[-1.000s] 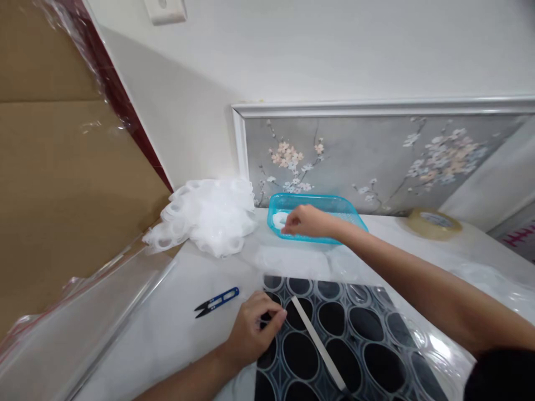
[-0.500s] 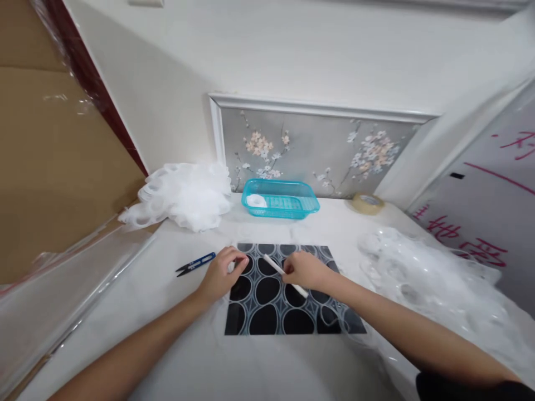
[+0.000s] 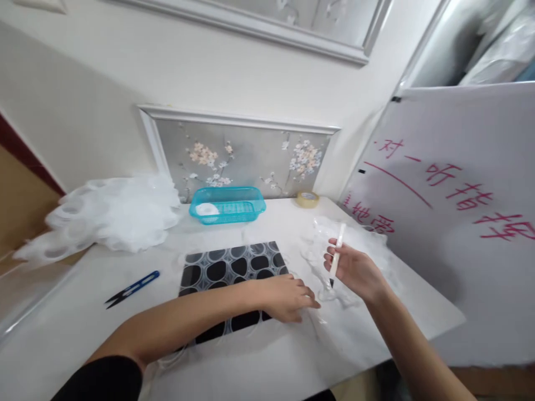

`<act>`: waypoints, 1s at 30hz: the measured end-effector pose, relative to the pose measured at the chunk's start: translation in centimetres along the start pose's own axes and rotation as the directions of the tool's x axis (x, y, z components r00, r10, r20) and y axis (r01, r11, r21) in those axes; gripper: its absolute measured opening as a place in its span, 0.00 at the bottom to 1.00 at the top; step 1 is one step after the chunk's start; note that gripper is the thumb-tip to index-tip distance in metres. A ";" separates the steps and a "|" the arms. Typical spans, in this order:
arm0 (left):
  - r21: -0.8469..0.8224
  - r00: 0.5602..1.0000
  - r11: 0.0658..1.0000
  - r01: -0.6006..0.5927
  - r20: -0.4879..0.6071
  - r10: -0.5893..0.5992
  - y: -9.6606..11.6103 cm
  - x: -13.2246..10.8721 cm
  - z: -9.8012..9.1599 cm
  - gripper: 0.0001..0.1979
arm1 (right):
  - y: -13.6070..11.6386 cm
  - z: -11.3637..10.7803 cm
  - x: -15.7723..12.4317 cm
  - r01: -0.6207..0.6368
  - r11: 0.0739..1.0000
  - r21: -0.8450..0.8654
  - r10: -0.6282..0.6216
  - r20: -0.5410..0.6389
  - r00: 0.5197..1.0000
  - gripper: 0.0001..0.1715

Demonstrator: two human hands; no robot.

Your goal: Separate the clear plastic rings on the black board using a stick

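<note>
While the fingers [image 3: 345,260] of the right hand [image 3: 355,273] are curled closed round a slim white stick [image 3: 337,245], holding it nearly upright above the table [image 3: 271,356] with its top leaning slightly to the far side, the left hand [image 3: 287,295] lies palm down with its fingers stretched flat and grips nothing. Its fingertips [image 3: 310,301] rest on clear plastic film [image 3: 320,253], just off the near right corner of a black mat [image 3: 225,267] patterned with ovals, and its wrist crosses that corner. The film spreads right and far into a loose heap around the right hand.

Left of the mat, well apart from both hands, lie blue snips [image 3: 131,288]. At the far side a teal basket [image 3: 234,206] holds a white roll [image 3: 207,209], with a tape roll [image 3: 307,198] to its right and a white heap of plastic rings [image 3: 112,214] to its left. A framed flower picture [image 3: 242,159] leans against the wall. A white board [image 3: 451,234] with red writing stands at the right.
</note>
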State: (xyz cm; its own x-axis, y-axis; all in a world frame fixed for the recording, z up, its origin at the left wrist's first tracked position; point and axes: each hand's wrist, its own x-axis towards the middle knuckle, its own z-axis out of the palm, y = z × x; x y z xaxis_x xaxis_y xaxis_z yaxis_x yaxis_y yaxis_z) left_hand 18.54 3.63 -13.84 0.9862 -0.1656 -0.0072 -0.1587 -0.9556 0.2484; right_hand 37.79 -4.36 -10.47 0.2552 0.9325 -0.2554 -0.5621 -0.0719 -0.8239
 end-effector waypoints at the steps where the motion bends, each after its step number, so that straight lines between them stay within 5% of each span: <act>1: 0.039 0.998 0.999 -0.008 0.068 0.005 0.0 1.9 0.4 0.22 | -0.4 -1.0 -0.4 0.018 0.999 0.048 -0.016 -0.023 1.000 0.13; 4: 0.077 0.986 0.997 0.016 0.164 -0.028 -0.4 4.7 0.7 0.08 | -0.4 -3.4 -1.9 0.038 0.995 0.093 -0.031 -0.076 0.997 0.12; 8: 0.055 0.967 0.991 0.120 0.220 -0.130 -1.2 2.9 -1.1 0.05 | 1.5 -4.1 -3.8 -0.050 0.995 -0.088 0.037 -0.147 0.988 0.12; 10: 0.034 0.956 0.981 0.190 0.219 -0.193 -1.2 1.0 -2.6 0.06 | 2.6 -3.5 -4.3 -0.094 0.981 -0.171 0.071 -0.134 0.988 0.13; 14: 0.049 0.921 0.968 0.248 0.299 -0.251 -1.1 -2.2 -5.9 0.24 | 4.6 -0.9 -4.0 -0.094 0.976 -0.196 0.094 -0.007 0.996 0.15; 18: 0.128 0.887 0.955 0.267 0.356 -0.295 -1.1 -3.8 -7.9 0.16 | 6.7 1.8 -3.5 -0.106 0.969 -0.223 0.118 0.043 0.992 0.18; 23: 0.079 0.965 0.989 0.126 0.221 -0.141 -0.1 -4.2 -5.7 0.34 | 8.8 2.6 -4.2 -0.145 0.986 -0.080 0.146 -0.001 0.989 0.20; 27: 0.047 0.985 0.998 0.045 0.165 -0.052 0.3 -3.7 -3.3 0.04 | 9.2 1.1 -5.6 -0.213 0.977 0.003 0.213 -0.047 0.976 0.20; 30: -0.113 0.983 0.976 0.184 0.030 -0.181 -0.2 -2.9 -4.6 0.07 | 9.3 1.0 -6.6 -0.208 0.972 -0.109 0.205 -0.038 0.978 0.22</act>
State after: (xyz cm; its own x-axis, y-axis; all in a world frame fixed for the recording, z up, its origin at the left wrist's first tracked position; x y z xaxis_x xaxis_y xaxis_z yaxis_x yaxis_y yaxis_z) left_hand 15.93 5.39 -9.43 0.9967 0.0034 -0.0808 0.0316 -0.9360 0.3506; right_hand 30.10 -10.83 -15.92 0.1646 0.8837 -0.4383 -0.5139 -0.3024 -0.8028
